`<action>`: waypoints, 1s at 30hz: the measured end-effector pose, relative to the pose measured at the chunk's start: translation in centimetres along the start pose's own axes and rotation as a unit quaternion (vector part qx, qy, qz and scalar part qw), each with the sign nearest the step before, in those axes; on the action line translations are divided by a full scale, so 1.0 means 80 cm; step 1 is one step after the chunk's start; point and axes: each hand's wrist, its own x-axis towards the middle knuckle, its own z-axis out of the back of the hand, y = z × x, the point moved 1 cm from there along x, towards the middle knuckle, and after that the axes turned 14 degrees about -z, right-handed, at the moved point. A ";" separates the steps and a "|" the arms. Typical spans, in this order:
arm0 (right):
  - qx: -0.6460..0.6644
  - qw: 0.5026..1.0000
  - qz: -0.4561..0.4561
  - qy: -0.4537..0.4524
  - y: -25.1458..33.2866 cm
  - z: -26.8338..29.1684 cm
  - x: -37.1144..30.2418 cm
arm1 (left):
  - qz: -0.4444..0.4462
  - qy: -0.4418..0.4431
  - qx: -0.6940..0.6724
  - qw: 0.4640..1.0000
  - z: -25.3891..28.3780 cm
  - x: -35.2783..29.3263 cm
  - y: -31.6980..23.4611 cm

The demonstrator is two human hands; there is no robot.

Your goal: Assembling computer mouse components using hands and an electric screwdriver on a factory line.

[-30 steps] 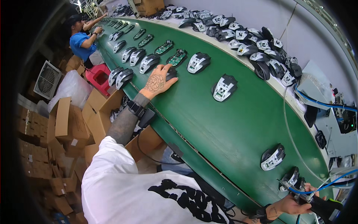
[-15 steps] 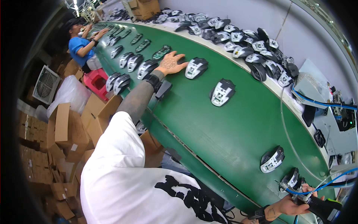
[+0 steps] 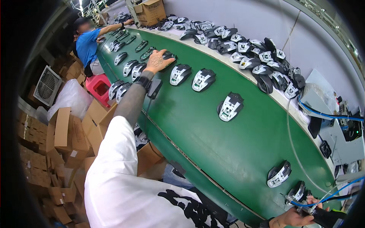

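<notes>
Out at the far left, my left hand (image 3: pixel 155 62) has its fingers curled over a dark green circuit board (image 3: pixel 168 57), which they partly cover. Two half-assembled computer mice, one at hand (image 3: pixel 180 74) and another beside it (image 3: pixel 203 80), lie just right of that hand with their white and black shells up. At the lower right, my right hand (image 3: pixel 294 218) grips a black hand tool (image 3: pixel 329 217) with a metal fitting and a blue hose. Against the tool's front sits a black mouse (image 3: pixel 297 190), partly hidden; another mouse (image 3: pixel 279 174) lies beyond it.
A green bench surface (image 3: pixel 213 140) carries several more mice and circuit boards (image 3: pixel 141 46) leftward. Mouse shells (image 3: pixel 247 62) are heaped along the back ledge. A person in blue (image 3: pixel 87 47) works at the far end. Cardboard boxes (image 3: pixel 70 133) and a red stool (image 3: pixel 98 88) stand left.
My left hand has moved left, from beside a mouse onto the circuit board, its fingers curling in. A mouse now lies farther right, beside another. My right hand still grips the tool.
</notes>
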 end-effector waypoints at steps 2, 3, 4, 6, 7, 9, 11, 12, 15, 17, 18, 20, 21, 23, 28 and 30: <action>0.070 0.997 -0.038 -0.003 0.004 -0.005 -0.001 | -0.011 0.046 0.018 0.999 -0.025 0.021 0.004; 0.139 0.987 -0.078 -0.002 0.006 -0.010 -0.002 | -0.007 0.089 0.005 0.996 -0.035 0.024 0.004; 0.225 0.970 -0.093 -0.028 0.013 -0.023 -0.003 | 0.011 0.101 0.007 0.995 -0.042 0.024 0.005; 0.224 0.972 -0.077 0.009 0.010 -0.020 0.000 | 0.030 0.114 0.007 0.993 -0.050 0.024 0.010; 0.226 0.971 -0.061 0.046 0.010 -0.020 0.001 | 0.004 0.102 -0.010 0.995 -0.049 0.024 0.013; 0.252 0.964 -0.071 0.033 0.010 -0.021 0.002 | -0.019 0.092 -0.024 0.995 -0.046 0.024 0.016; 0.257 0.963 -0.079 0.025 0.014 -0.027 0.004 | -0.031 0.086 0.004 0.996 -0.038 0.025 0.017; 0.254 0.964 -0.081 0.022 0.018 -0.026 0.006 | -0.021 0.109 -0.003 0.994 -0.032 0.028 0.011; 0.270 0.956 -0.109 0.030 0.017 -0.022 0.009 | -0.051 0.145 0.047 0.987 -0.035 0.026 0.049; 0.260 0.958 -0.120 0.029 0.017 -0.014 0.005 | -0.072 0.084 0.105 0.988 -0.029 0.039 -0.043; 0.266 0.955 -0.127 0.028 0.018 -0.008 0.001 | -0.158 -0.158 0.062 0.973 -0.023 0.028 -0.082; 0.261 0.956 -0.128 0.034 0.017 0.003 0.000 | -0.162 -0.234 -0.108 0.953 -0.006 0.005 -0.181; 0.265 0.956 -0.121 0.038 0.002 0.010 -0.001 | -0.173 -0.096 -0.118 0.973 0.014 -0.025 -0.241; -0.041 0.998 -0.034 -0.029 -0.036 0.009 0.006 | -0.248 0.019 -0.119 0.961 -0.013 -0.088 -0.298; 0.263 0.947 -0.179 0.047 0.078 0.001 0.045 | -0.218 0.154 -0.226 0.937 -0.043 -0.126 -0.383; 0.294 0.934 -0.158 0.124 0.109 -0.016 0.056 | -0.232 0.179 -0.189 0.937 -0.025 -0.146 -0.407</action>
